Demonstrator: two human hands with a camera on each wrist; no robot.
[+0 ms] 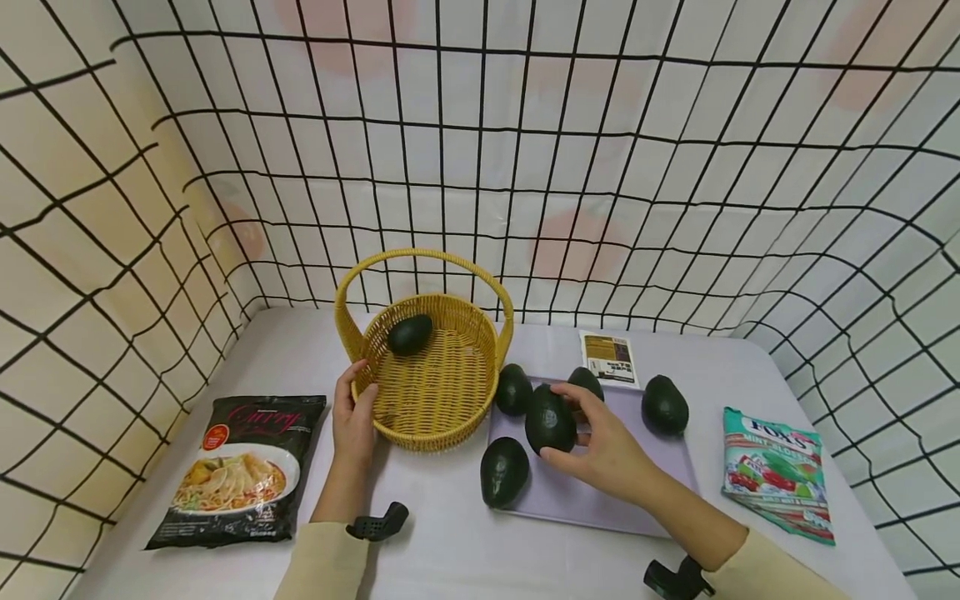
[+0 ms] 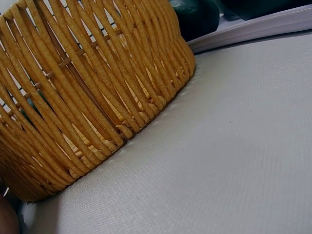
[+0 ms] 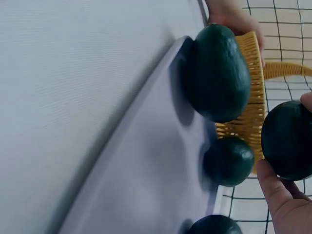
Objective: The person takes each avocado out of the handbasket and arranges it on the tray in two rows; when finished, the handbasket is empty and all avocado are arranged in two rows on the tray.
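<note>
My right hand (image 1: 606, 446) grips a dark green avocado (image 1: 551, 419) between thumb and fingers, over the left part of the lilac tray (image 1: 600, 508). In the right wrist view the held avocado (image 3: 288, 141) shows at the right edge. With its thumb over the rim, my left hand (image 1: 354, 415) holds the left side of the yellow wicker basket (image 1: 442, 392). One avocado (image 1: 410, 335) lies inside the basket, at its far left. More avocados are on the tray: one front left (image 1: 504, 472), one back left (image 1: 513, 389), one behind my fingers (image 1: 586, 382) and one at the right (image 1: 665, 406).
A black curry noodle packet (image 1: 243, 471) lies left of the basket. To the tray's right is a green Fox's candy bag (image 1: 777, 475). A small printed sachet (image 1: 609, 359) lies at the tray's back edge. Black wire mesh (image 1: 480, 167) stands around the table's back and sides.
</note>
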